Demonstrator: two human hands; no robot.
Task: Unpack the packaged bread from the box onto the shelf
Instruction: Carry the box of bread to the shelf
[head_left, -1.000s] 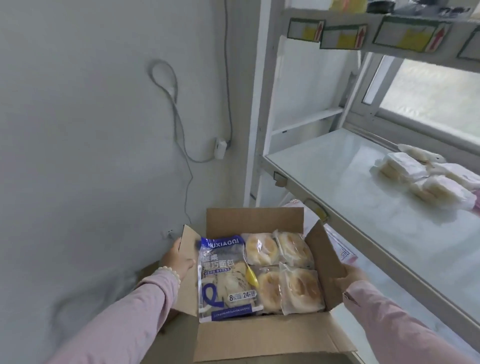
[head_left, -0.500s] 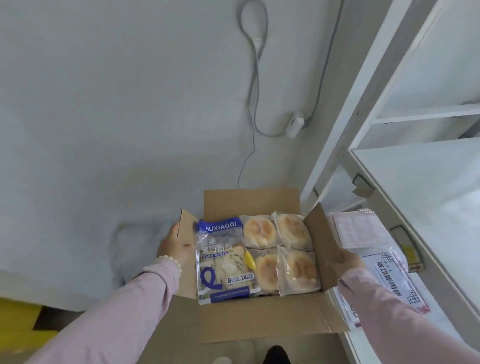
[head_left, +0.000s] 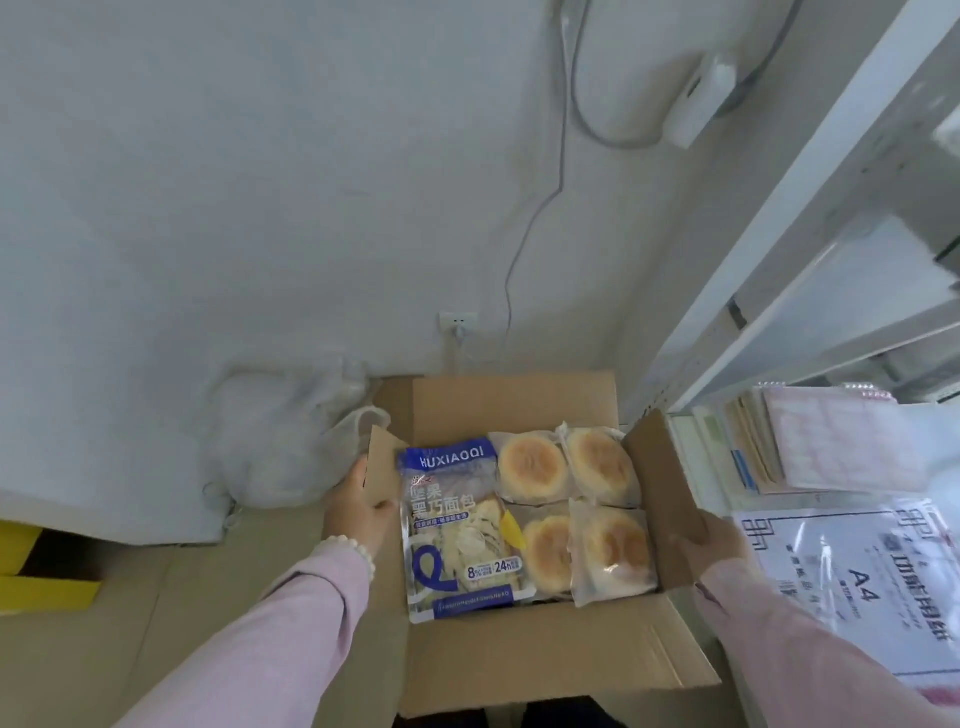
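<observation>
A: Risks?

B: The box (head_left: 545, 660) is held at its side flaps only. The 9 o'clock flap is gripped by the left hand (head_left: 358, 499), with the thumb hooked inside. The right hand (head_left: 711, 540) is set against the 3 o'clock flap. Its finger curl is blurred, so the grip cannot be told. The flaps are thin card. If one is bent, the box may be tipped and packs spilled over the open 6 o'clock flap.

A: More?

B: The blue bag (head_left: 457, 530) is lapped over the 6 o'clock rim, so it is judged likeliest to slide. The buns (head_left: 530, 465) look soft and could be flattened by a hard squeeze. The shelf (head_left: 852, 296) at 2 o'clock is near the 3 o'clock flap, which could be snagged on a lift.

A: Bread location?

B: All of it is seen inside the box. None is seen on the shelf parts in view.

A: Counts?

B:
- Box: one.
- Blue bag: one, in the 9 o'clock half.
- Buns: four, clear-wrapped, two by two in the 3 o'clock half.
- Hands: two.
- A4 pack (head_left: 857, 582): one, at 4 o'clock.
- Plastic bag (head_left: 280, 441): one, at 10 o'clock.
- Any lower layers are hidden and not counted.
</observation>
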